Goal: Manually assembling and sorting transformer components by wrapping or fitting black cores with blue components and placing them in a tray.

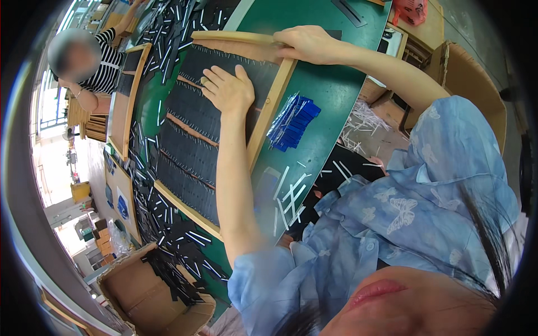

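A wooden frame (270, 101) lies on the green table, with rows of dark strips (185, 148) inside it. Short thin pins or bristles line the strips' edges, and brown bands show between some rows. My left hand (228, 91) is spread over the dark strips near the frame's far part, palm down, a ring on one finger; whether it presses on them I cannot tell. At the frame's far right corner, my right hand (308, 45) has its fingers curled over the wood. Its fingertips are partly blurred.
Blue plastic-wrapped pieces (294, 122) lie right of the frame on the green table (336, 78). White strips (291, 196) are scattered nearer me. Black and white strips (168, 224) are heaped along the left. A cardboard box (140, 297) stands lower left. Across the table is another person (103, 67).
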Available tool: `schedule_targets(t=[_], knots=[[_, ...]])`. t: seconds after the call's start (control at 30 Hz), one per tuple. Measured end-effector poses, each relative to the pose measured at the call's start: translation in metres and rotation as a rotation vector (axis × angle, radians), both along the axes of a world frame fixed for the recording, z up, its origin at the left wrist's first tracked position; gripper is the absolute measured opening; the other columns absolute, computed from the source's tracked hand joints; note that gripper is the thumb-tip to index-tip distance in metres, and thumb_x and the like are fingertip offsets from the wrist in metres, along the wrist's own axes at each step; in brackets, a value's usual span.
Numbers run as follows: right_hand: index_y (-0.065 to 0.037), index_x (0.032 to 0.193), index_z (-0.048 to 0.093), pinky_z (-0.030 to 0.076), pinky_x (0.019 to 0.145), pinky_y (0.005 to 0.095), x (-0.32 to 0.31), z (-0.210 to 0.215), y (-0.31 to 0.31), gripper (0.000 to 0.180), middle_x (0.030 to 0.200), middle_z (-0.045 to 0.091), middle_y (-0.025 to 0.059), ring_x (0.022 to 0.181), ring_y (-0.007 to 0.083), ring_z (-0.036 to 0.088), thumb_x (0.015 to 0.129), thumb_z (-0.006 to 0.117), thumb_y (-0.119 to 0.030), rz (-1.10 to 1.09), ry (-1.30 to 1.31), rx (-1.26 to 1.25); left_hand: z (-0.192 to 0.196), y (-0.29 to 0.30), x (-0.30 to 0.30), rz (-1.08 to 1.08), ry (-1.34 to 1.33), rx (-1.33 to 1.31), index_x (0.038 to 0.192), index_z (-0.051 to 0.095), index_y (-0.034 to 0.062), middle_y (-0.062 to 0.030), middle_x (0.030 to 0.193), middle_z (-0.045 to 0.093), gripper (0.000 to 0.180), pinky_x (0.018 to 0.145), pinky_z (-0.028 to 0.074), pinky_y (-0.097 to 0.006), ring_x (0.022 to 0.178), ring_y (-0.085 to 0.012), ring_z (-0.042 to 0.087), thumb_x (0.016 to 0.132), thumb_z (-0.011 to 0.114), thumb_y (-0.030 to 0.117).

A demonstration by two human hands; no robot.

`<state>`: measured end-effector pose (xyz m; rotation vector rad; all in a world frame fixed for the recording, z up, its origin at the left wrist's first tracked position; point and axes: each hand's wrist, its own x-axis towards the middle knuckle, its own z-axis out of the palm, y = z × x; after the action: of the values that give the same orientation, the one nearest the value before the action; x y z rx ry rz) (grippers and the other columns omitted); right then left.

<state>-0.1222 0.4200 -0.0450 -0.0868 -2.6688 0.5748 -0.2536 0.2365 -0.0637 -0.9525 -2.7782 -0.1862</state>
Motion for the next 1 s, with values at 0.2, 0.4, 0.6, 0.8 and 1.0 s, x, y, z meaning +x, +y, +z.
schedule_targets(t=[0.2,0.4,0.6,0.8,1.0], knots=[[-0.006,0.092,0.057,0.048,0.068,0.0395,-0.001,0.002,0.0,0.022,0.088,0.064,0.0085,0.085,0.029,0.062,0.084,0.058,-0.027,-0.013,-0.064,-0.016,-0.003,0.0,-0.001,0.004,-0.012,0.068,0.136,0.025,-0.0134,-0.034,0.142,0.023,0.072,0.11,0.013,-0.052,0.133,-0.0473,0.02,0.093,0.032,0.045],[-0.006,0.095,0.058,0.048,0.068,0.0405,-0.001,0.001,0.001,0.025,0.085,0.064,0.0108,0.082,0.0299,0.062,0.084,0.059,-0.029,0.001,-0.035,-0.012,0.014,-0.005,0.016,-0.112,0.09,0.128,0.135,0.027,-0.0137,-0.0336,0.142,0.025,0.07,0.109,0.013,-0.053,0.133,-0.0473,0.021,0.094,0.034,0.043],[-0.009,0.094,0.06,0.049,0.064,0.0366,0.009,-0.001,-0.002,0.023,0.079,0.06,0.0071,0.077,0.0252,0.061,0.077,0.063,-0.026,0.047,0.229,0.248,0.018,-0.012,0.061,-0.301,0.014,0.126,0.133,0.031,-0.0136,-0.0328,0.141,0.027,0.066,0.108,0.014,-0.055,0.133,-0.0469,0.02,0.093,0.037,0.039],[-0.012,0.088,0.062,0.05,0.065,0.0305,0.017,0.017,-0.002,0.022,0.078,0.058,0.0005,0.078,0.0177,0.061,0.067,0.065,-0.019,0.203,0.332,0.763,0.017,-0.013,0.062,-0.294,-0.089,0.057,0.136,0.024,-0.0123,-0.0306,0.145,0.02,0.069,0.11,0.008,-0.054,0.136,-0.0454,0.012,0.093,0.035,0.04],[-0.011,0.073,0.062,0.049,0.066,0.0291,0.001,0.037,-0.024,0.011,0.072,0.058,0.0003,0.077,0.0184,0.06,0.065,0.064,-0.017,0.333,0.096,1.069,0.011,-0.016,0.061,-0.295,-0.081,0.064,0.138,0.022,-0.0113,-0.0286,0.146,0.019,0.07,0.109,0.006,-0.057,0.137,-0.0446,0.011,0.093,0.035,0.041]])
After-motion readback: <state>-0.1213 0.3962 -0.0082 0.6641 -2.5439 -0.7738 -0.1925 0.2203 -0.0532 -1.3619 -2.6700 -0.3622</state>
